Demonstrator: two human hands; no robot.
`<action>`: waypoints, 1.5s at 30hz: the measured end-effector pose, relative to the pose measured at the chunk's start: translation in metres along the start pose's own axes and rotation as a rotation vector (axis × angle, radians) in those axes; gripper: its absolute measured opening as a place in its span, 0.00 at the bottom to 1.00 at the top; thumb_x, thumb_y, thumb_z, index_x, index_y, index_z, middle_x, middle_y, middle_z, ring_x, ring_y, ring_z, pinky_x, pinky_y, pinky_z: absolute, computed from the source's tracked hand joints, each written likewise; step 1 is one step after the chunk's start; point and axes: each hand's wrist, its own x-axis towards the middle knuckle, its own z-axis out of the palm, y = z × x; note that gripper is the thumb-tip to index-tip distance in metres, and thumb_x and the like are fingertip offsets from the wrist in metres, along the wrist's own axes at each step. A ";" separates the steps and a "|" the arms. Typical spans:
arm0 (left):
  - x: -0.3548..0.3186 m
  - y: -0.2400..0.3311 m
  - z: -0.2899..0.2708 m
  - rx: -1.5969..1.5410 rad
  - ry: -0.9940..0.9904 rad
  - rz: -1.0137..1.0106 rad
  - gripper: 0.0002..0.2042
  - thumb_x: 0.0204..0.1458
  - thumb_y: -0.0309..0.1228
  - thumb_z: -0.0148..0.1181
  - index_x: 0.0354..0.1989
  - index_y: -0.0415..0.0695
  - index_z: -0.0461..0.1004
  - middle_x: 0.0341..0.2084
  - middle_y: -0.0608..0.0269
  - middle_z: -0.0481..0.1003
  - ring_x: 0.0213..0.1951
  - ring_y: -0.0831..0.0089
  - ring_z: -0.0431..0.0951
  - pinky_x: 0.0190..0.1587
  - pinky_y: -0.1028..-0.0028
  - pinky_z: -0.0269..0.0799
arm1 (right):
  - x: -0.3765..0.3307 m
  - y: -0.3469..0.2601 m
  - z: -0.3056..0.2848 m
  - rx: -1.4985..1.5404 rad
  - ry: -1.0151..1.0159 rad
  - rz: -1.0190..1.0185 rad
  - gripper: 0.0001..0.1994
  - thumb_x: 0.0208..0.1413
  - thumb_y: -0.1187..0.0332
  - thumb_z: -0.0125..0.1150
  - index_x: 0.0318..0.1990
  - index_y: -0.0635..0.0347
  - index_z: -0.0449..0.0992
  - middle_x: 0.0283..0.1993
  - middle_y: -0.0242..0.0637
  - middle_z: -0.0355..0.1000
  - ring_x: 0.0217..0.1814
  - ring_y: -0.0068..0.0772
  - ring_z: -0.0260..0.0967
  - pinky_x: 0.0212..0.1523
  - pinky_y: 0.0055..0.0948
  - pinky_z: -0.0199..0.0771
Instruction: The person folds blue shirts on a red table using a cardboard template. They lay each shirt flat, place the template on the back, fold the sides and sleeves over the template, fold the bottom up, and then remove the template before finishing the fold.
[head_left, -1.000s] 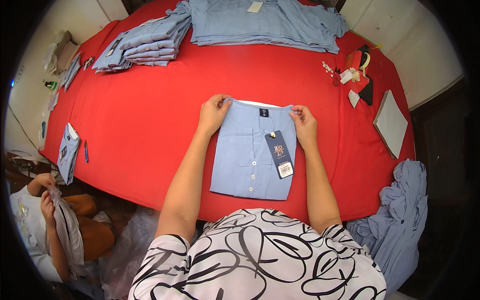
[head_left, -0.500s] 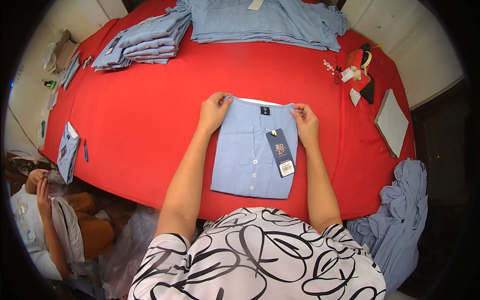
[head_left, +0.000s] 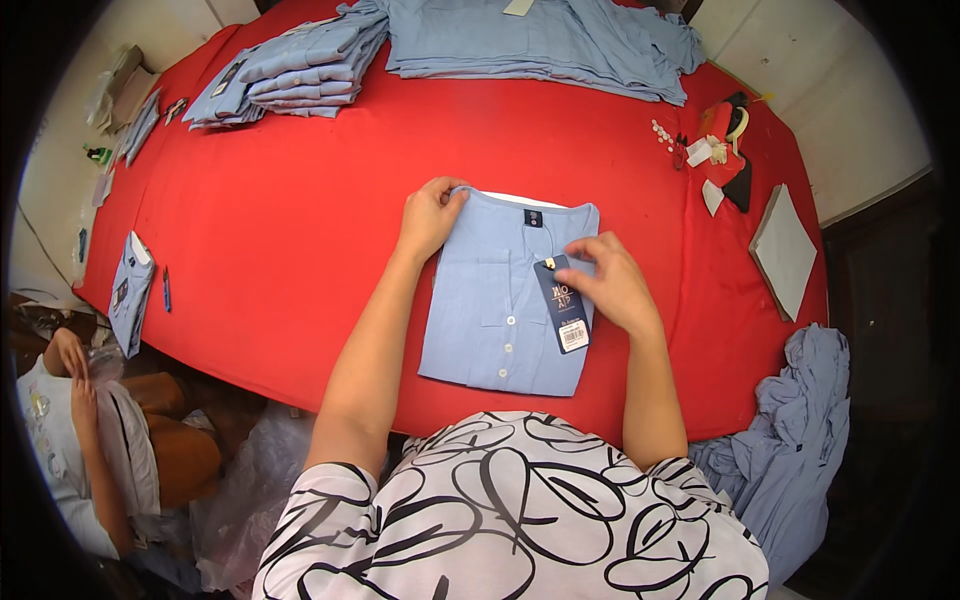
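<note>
A folded light-blue shirt (head_left: pixel 463 335) lies flat before me, with white buttons down its front and white showing behind the neckline. My left hand (head_left: pixel 433 215) pinches its upper left corner between thumb and fingers. A dark navy hang tag (head_left: pixel 564 315) with a white label rests on the shirt's right side, hung from a thin string at the neck. Over the tag's top end is my right hand (head_left: pixel 610 280), its thumb at the tag and its forefinger apart from the thumb. Whether the thumb touches the tag is hard to tell.
On the red-covered table (head_left: pixel 280 220), a stack of folded shirts (head_left: pixel 310 75) and a wide pile of blue garments (head_left: pixel 540 45) lie at the back. Loose buttons (head_left: pixel 662 133) and a white board (head_left: pixel 783 250) sit right. A blue pen (head_left: pixel 167 288) lies left; a seated person (head_left: pixel 95 440) works there.
My right hand has let go of the shirt's upper right corner and moved down and left to the hang tag. My left hand keeps its hold.
</note>
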 end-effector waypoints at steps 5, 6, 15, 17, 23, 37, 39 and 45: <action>-0.001 0.014 0.004 -0.008 -0.002 -0.027 0.10 0.56 0.30 0.61 0.43 0.38 0.79 0.26 0.65 0.77 0.30 0.78 0.73 0.36 0.76 0.71 | 0.001 0.017 0.008 -0.017 -0.012 -0.040 0.16 0.49 0.66 0.70 0.43 0.61 0.74 0.39 0.40 0.71 0.44 0.40 0.73 0.44 0.38 0.73; 0.001 0.015 0.004 -0.006 -0.004 -0.019 0.10 0.56 0.30 0.61 0.43 0.38 0.79 0.26 0.65 0.76 0.30 0.78 0.73 0.36 0.76 0.71 | 0.003 0.021 0.007 0.101 -0.045 0.021 0.15 0.49 0.67 0.70 0.42 0.61 0.73 0.37 0.39 0.71 0.42 0.38 0.73 0.43 0.37 0.73; 0.002 0.007 0.001 0.026 -0.014 -0.003 0.11 0.56 0.30 0.61 0.43 0.38 0.79 0.26 0.64 0.76 0.30 0.78 0.74 0.35 0.76 0.71 | 0.002 -0.007 0.014 0.516 -0.101 0.148 0.12 0.55 0.73 0.64 0.45 0.66 0.71 0.26 0.29 0.70 0.26 0.17 0.67 0.26 0.19 0.66; 0.001 0.008 0.001 0.025 -0.004 0.001 0.11 0.56 0.30 0.61 0.43 0.38 0.79 0.26 0.64 0.76 0.30 0.79 0.74 0.35 0.76 0.71 | 0.006 -0.001 0.017 0.160 0.121 0.043 0.15 0.56 0.71 0.65 0.47 0.66 0.71 0.26 0.28 0.70 0.27 0.17 0.67 0.27 0.21 0.67; 0.005 -0.004 -0.001 -0.010 -0.011 0.014 0.11 0.54 0.31 0.63 0.44 0.40 0.79 0.27 0.63 0.78 0.30 0.76 0.75 0.36 0.74 0.72 | 0.060 0.071 0.018 0.445 0.319 0.231 0.12 0.58 0.63 0.61 0.41 0.63 0.76 0.27 0.33 0.72 0.22 0.23 0.67 0.22 0.26 0.69; 0.033 -0.008 -0.130 0.454 -0.122 0.074 0.10 0.50 0.24 0.60 0.41 0.39 0.79 0.41 0.47 0.79 0.46 0.49 0.78 0.50 0.58 0.74 | 0.127 -0.032 0.070 0.624 -0.269 0.127 0.06 0.59 0.72 0.57 0.37 0.68 0.72 0.24 0.37 0.72 0.18 0.22 0.68 0.17 0.22 0.70; 0.059 -0.025 -0.191 0.665 -0.047 0.041 0.10 0.49 0.24 0.61 0.41 0.41 0.79 0.39 0.47 0.79 0.46 0.50 0.79 0.50 0.58 0.74 | 0.165 -0.075 0.119 0.678 -0.383 -0.006 0.07 0.61 0.72 0.54 0.40 0.69 0.70 0.26 0.41 0.73 0.19 0.27 0.72 0.20 0.26 0.76; 0.153 -0.064 -0.338 1.148 0.360 0.075 0.10 0.50 0.25 0.57 0.40 0.44 0.79 0.39 0.52 0.80 0.42 0.49 0.79 0.45 0.55 0.74 | 0.273 -0.236 0.224 1.189 -0.524 -0.030 0.11 0.64 0.70 0.51 0.46 0.71 0.65 0.32 0.48 0.71 0.25 0.37 0.76 0.24 0.32 0.83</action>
